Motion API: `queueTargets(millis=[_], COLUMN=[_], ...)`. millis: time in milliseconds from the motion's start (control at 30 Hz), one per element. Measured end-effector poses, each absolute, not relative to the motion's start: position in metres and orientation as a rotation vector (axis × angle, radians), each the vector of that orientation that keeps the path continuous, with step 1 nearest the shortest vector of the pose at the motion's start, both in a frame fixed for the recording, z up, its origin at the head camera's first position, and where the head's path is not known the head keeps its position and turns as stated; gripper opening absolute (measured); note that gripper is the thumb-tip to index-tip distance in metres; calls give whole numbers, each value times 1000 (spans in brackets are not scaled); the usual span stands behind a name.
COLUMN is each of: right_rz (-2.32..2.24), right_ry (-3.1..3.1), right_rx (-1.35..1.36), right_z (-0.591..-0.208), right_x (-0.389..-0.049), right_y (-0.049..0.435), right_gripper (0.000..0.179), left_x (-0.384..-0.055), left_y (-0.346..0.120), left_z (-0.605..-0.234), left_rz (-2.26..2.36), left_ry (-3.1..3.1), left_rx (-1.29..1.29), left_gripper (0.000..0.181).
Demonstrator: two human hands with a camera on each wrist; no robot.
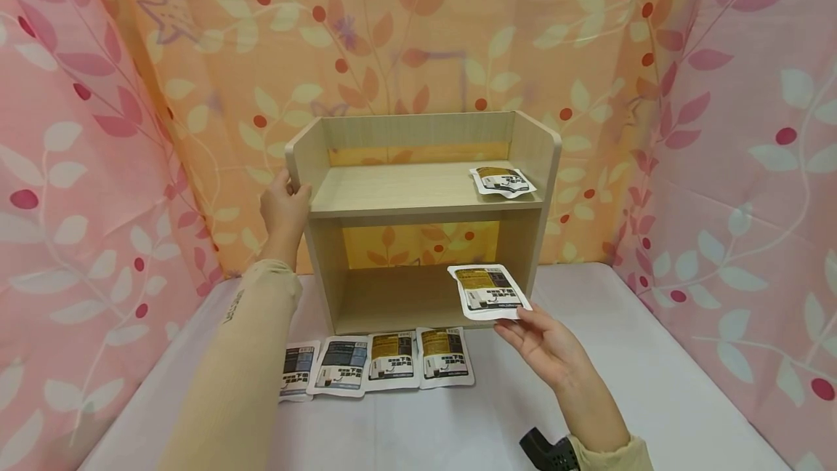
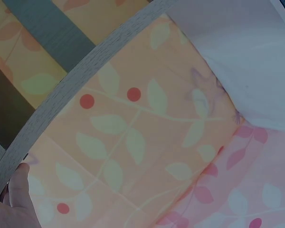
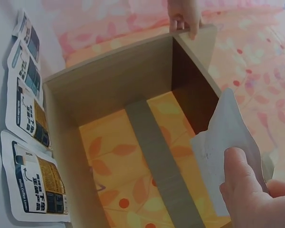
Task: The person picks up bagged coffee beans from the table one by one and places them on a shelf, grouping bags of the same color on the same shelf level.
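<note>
My right hand (image 1: 546,347) pinches a white-edged coffee pouch (image 1: 489,292) by its lower right corner, thumb on top. The pouch is in front of the right part of the shelf's lower opening, its brown-and-white label up. In the right wrist view, the plain white back of this pouch (image 3: 223,142) shows, with a finger of my right hand (image 3: 251,194) against it. My left hand (image 1: 285,209) grips the left side panel of a small two-tier wooden shelf (image 1: 425,213). Part of that hand (image 2: 19,194) shows at the panel edge in the left wrist view.
Another coffee pouch (image 1: 502,182) lies at the right end of the upper tier. Several pouches, including a blue-labelled pouch (image 1: 340,365) and a brown-labelled pouch (image 1: 445,357), form a row on the white tabletop (image 1: 418,427) before the shelf. Patterned curtains (image 1: 418,35) surround the table.
</note>
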State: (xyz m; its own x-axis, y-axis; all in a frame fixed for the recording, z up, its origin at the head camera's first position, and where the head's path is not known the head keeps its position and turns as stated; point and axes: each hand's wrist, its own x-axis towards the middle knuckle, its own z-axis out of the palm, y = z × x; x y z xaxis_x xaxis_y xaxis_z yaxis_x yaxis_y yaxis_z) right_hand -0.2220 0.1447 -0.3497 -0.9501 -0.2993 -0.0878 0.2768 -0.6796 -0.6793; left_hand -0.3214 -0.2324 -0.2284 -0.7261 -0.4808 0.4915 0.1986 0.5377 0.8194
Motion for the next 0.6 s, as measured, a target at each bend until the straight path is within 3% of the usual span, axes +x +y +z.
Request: queueTargets(millis=[600], right_rz=[-2624], right_ry=[1043], right_rx=[-103], right_z=[-328], right_x=[-220], right_y=[139], right_gripper=[60], left_x=[-320], left_y=[-232], left_z=[-229], left_rz=[-1215], left_ry=[-2076], left_rx=[246], left_gripper=[29])
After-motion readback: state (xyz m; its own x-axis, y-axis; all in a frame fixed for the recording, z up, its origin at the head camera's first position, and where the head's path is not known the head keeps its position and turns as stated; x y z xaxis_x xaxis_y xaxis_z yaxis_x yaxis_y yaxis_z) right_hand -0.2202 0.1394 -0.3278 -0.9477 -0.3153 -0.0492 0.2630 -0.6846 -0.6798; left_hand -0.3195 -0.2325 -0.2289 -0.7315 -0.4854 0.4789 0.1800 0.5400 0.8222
